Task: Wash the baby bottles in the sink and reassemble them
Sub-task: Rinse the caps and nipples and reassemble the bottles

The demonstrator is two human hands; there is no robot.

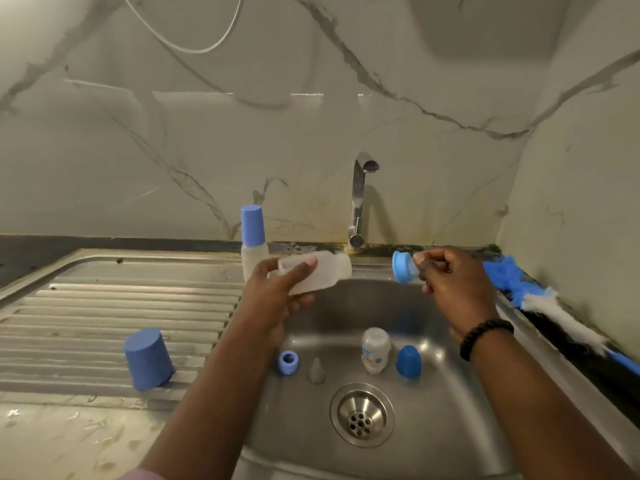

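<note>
My left hand (277, 289) grips a clear bottle body (325, 271), held sideways above the sink (450, 427) with its open mouth to the right. My right hand (450, 282) pinches a light blue screw ring with its teat (401, 267), a short gap from the bottle's mouth. In the basin lie a blue ring (287, 362), a grey teat (316, 370), a small clear bottle (375, 348) and a dark blue cap (408, 361). An assembled bottle with a blue cap (252, 233) stands at the sink's back edge. Another blue cap (148, 358) rests upside down on the drainboard.
The tap (360, 199) stands behind the basin, with no water seen running. A blue and white bottle brush (554, 306) lies along the right counter edge. The ribbed drainboard (104, 306) stretches to the left, and the drain strainer (362, 414) sits in the basin's front.
</note>
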